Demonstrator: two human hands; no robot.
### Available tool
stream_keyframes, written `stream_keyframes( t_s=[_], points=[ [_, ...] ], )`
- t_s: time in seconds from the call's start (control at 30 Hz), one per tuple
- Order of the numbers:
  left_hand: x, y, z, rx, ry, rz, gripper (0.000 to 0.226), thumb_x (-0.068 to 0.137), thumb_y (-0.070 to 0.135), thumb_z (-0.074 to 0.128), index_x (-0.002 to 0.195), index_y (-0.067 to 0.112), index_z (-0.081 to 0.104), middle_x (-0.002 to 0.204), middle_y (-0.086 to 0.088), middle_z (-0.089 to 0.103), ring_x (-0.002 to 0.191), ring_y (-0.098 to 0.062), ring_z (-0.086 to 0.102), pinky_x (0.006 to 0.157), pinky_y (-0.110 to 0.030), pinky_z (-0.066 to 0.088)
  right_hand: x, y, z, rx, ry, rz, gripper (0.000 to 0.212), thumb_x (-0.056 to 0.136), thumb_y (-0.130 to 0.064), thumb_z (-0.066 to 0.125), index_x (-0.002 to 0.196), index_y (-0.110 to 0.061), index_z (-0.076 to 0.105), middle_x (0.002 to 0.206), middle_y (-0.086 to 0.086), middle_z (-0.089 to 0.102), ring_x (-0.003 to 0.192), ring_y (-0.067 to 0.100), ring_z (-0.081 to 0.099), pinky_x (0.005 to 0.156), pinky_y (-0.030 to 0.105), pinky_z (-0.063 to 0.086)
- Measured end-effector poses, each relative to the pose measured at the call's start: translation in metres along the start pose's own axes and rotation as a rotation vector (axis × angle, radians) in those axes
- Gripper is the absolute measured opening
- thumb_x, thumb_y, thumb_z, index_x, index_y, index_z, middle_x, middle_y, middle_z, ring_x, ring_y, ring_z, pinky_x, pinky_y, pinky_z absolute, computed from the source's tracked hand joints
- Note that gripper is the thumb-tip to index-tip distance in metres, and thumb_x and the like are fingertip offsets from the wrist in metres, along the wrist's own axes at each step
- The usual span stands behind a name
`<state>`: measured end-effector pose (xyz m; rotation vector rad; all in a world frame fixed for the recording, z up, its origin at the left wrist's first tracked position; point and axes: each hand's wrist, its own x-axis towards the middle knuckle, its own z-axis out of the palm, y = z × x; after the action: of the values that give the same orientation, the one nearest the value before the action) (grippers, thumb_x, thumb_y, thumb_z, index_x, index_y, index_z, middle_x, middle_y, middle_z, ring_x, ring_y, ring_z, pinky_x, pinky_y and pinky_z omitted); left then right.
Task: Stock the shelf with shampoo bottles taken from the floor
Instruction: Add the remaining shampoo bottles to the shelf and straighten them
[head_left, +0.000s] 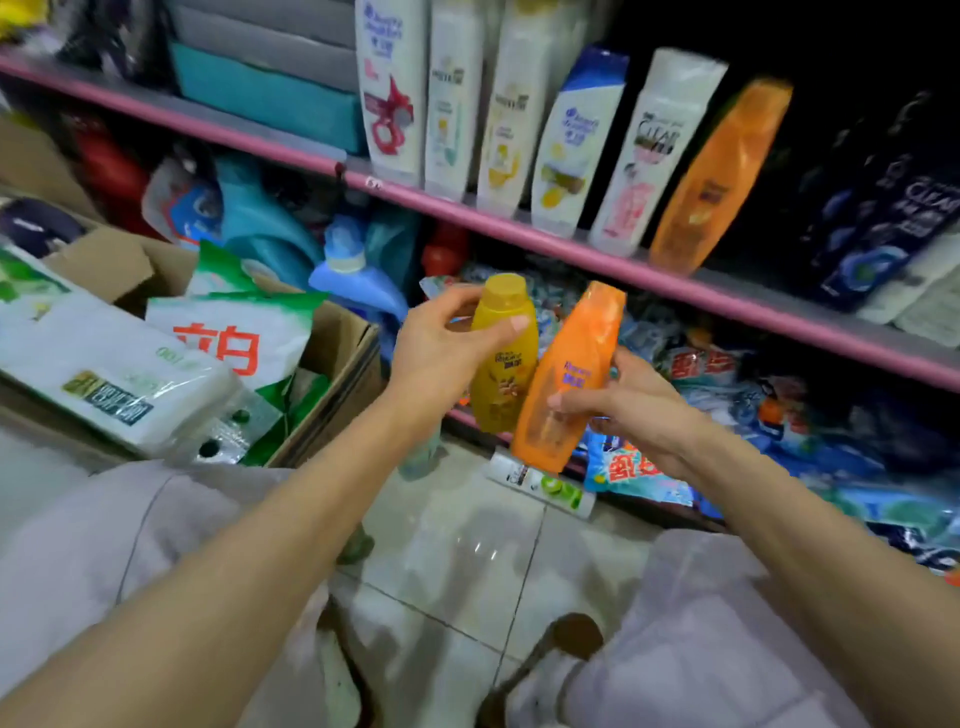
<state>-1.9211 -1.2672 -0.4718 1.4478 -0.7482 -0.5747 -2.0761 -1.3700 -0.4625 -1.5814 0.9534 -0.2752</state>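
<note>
My left hand (441, 353) is closed around a small yellow plastic shampoo bottle with a yellow cap (506, 353), thumb across its front, fingers behind. My right hand (631, 410) grips a translucent orange plastic shampoo bottle (569, 379) low on its body, thumb in front. Both bottles upright, slightly tilted, sides touching or nearly so; held in the air below the pink-edged shelf (519, 223).

On that shelf: a row of white bottles, then a matching orange bottle (719, 176) with a dark gap to its right. A white bottle with green print (545, 483) lies on the tiled floor (467, 571).

Step, as I judge it: carrying two bottles to the shelf. Next move needs a lift over the lip and an upright set-down beside the orange one.
</note>
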Motion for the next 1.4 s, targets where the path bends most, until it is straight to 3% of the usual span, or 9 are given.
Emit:
stream_keyframes(
  t_s=[0.13,0.23,0.33,0.53,0.63,0.83,1.07,1.2,1.4],
  points=[
    [0.015,0.060,0.025,0.016,-0.138,0.135,0.023,0.074,0.023,0.079,0.095,0.027,0.069,0.083,0.013,0.073,0.078,0.002,0.066,0.066,-0.014,0.049,-0.027,-0.031,-0.042,-0.076,0.140,-0.175,0.054,0.065,0.002,0.081,0.099,-0.028,0.052,0.084,-0.008,0.070,0.066,-0.002,0.067,0.054,0.011,0.049],
    [0.031,0.102,0.039,0.038,-0.185,0.190,0.018,0.076,0.026,0.078,0.091,0.030,0.068,0.094,0.007,0.073,0.087,-0.005,0.068,0.074,-0.022,0.052,-0.041,-0.053,-0.075,-0.107,0.271,-0.297,0.063,0.063,-0.005,0.085,0.107,-0.033,0.049,0.101,-0.009,0.068,0.083,0.002,0.068,0.068,0.016,0.054],
    [0.045,0.136,0.054,0.075,-0.246,0.259,0.021,0.078,0.024,0.076,0.097,0.027,0.068,0.104,0.000,0.070,0.096,-0.016,0.066,0.087,-0.033,0.052,-0.040,-0.066,-0.106,-0.175,0.483,-0.379,0.068,0.064,-0.015,0.086,0.118,-0.026,0.047,0.111,-0.006,0.063,0.098,0.013,0.064,0.082,0.033,0.051],
    [0.064,0.164,0.081,0.131,-0.251,0.310,0.015,0.079,0.026,0.075,0.090,0.032,0.065,0.101,0.010,0.068,0.092,-0.007,0.065,0.077,-0.023,0.047,-0.009,-0.077,-0.139,-0.193,0.767,-0.475,0.054,0.079,-0.019,0.076,0.123,-0.019,0.044,0.113,0.000,0.058,0.098,0.020,0.054,0.086,0.040,0.045],
    [0.069,0.156,0.087,0.113,-0.227,0.310,0.016,0.080,0.028,0.074,0.091,0.036,0.065,0.095,0.017,0.067,0.072,0.008,0.061,0.058,-0.012,0.043,0.012,-0.078,-0.147,-0.184,0.800,-0.438,0.051,0.082,-0.019,0.072,0.123,-0.014,0.043,0.119,0.008,0.058,0.106,0.028,0.055,0.092,0.048,0.045],
    [0.076,0.106,0.079,-0.051,-0.075,0.164,0.019,0.079,0.024,0.074,0.096,0.029,0.067,0.098,0.009,0.069,0.092,-0.008,0.064,0.075,-0.026,0.049,0.049,-0.065,-0.151,-0.248,0.848,-0.307,0.047,0.083,-0.020,0.071,0.118,-0.007,0.042,0.113,0.015,0.060,0.103,0.035,0.058,0.085,0.044,0.047],
    [0.089,0.049,0.053,-0.244,0.117,0.037,0.017,0.078,0.023,0.075,0.093,0.027,0.070,0.088,0.008,0.073,0.085,-0.010,0.066,0.075,-0.028,0.051,0.080,-0.043,-0.151,-0.376,0.904,-0.135,0.052,0.083,-0.020,0.072,0.119,-0.002,0.038,0.118,0.022,0.059,0.106,0.038,0.058,0.081,0.039,0.046],
    [0.088,0.014,0.046,-0.235,0.153,0.009,0.020,0.076,0.022,0.076,0.095,0.023,0.070,0.082,0.008,0.073,0.072,-0.001,0.064,0.064,-0.018,0.050,0.101,-0.049,-0.158,-0.358,0.917,-0.105,0.054,0.083,-0.019,0.071,0.124,-0.002,0.040,0.113,0.020,0.061,0.099,0.037,0.060,0.071,0.033,0.043],
    [0.107,-0.004,0.046,-0.197,0.211,-0.094,0.021,0.074,0.025,0.078,0.093,0.027,0.069,0.089,0.006,0.070,0.081,-0.009,0.062,0.071,-0.031,0.046,0.132,-0.055,-0.170,-0.228,0.816,-0.057,0.033,0.079,-0.008,0.070,0.107,-0.008,0.054,0.103,0.017,0.065,0.093,0.032,0.063,0.079,0.041,0.054]
  ],
)
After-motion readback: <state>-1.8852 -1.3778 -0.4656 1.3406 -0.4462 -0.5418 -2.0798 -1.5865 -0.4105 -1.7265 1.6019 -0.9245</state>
